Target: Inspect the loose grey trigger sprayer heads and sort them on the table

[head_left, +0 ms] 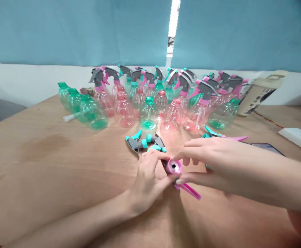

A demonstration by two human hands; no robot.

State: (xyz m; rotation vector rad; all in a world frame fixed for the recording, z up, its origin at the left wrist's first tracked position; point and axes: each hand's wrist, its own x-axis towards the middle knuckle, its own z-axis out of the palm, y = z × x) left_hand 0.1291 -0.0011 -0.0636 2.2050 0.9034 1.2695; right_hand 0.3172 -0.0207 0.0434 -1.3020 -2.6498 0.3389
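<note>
My left hand (149, 181) grips a pink and grey trigger spray head (174, 166), its collar opening turned up toward me and its pink trigger pointing down to the right. From the right, the thumb and forefinger of my right hand (204, 160) close around the same collar; whether both tips press on it is hard to see. Just beyond my left fingers lie two teal and grey spray heads, one on the left (136, 143) and one on the right (157, 142). More spray heads (209, 132), teal and pink, are partly hidden behind my right hand.
Several clear pink bottles (124, 112) and green bottles (148, 115) stand across the back, many topped with spray heads. A large printed cup (260, 93) stands at the right rear. A phone (268, 148) and a white power strip (299, 139) lie at the right.
</note>
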